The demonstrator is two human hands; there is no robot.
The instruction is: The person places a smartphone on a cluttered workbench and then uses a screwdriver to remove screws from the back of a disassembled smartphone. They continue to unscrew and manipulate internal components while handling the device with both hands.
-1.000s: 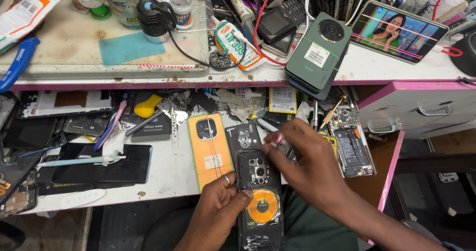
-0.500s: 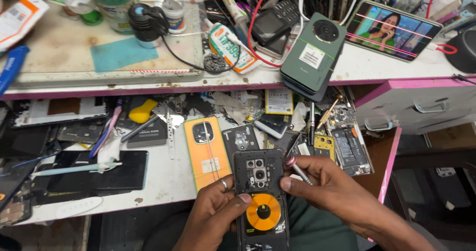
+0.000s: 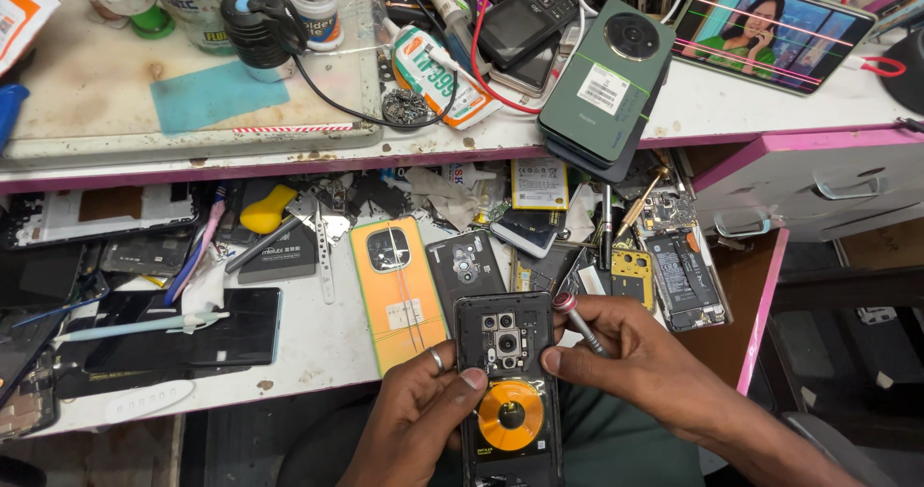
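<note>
Item: opened phone (image 3: 508,381), back cover off, a flat dark slab with rounded corners; we see a square camera block near its top and a glossy orange-copper coil ring below. It sits low in the centre of the view, in front of the worktop (image 3: 318,347) edge, between both hands.

Left hand (image 3: 423,420): fingers curled round the phone's left edge, thumb pressed on its face; a metal ring shows on one finger.

Right hand (image 3: 635,352): fingertips on the phone's right edge, the grip also closed round a thin metal screwdriver (image 3: 577,320) with a rounded cap, tilted.

Near by, on the scuffed white worktop: an orange phone back (image 3: 397,290), smooth and rectangular, just left of the phone; a dark grey back cover (image 3: 462,268) beside it; metal tweezers (image 3: 323,256). On the shelf above: a matte green phone (image 3: 606,78) with a round camera ring.
</note>
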